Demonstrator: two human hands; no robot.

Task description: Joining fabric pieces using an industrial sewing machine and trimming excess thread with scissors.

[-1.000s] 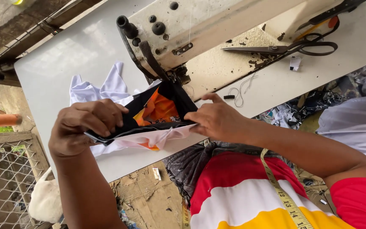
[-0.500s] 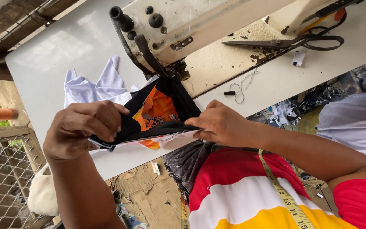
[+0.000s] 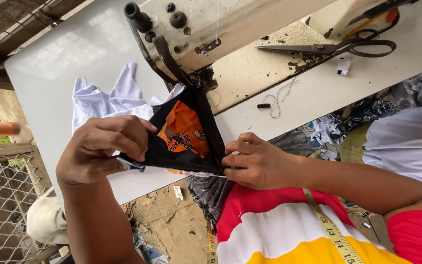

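Black fabric (image 3: 181,154) pinched in your left hand (image 3: 101,149) and right hand (image 3: 255,164) at the table's near edge could slip crooked if either grip loosens.

An orange printed patch (image 3: 184,129) sits at the middle of the black fabric under the sewing machine head, roughly four-sided, bright orange with dark lettering and a small pale emblem at its lower right. Over on the white table, just below the scissors, lies a tiny white tag (image 3: 343,66), rectangular and slightly bent, with faint dark print. No packages, signs or screens show anywhere.
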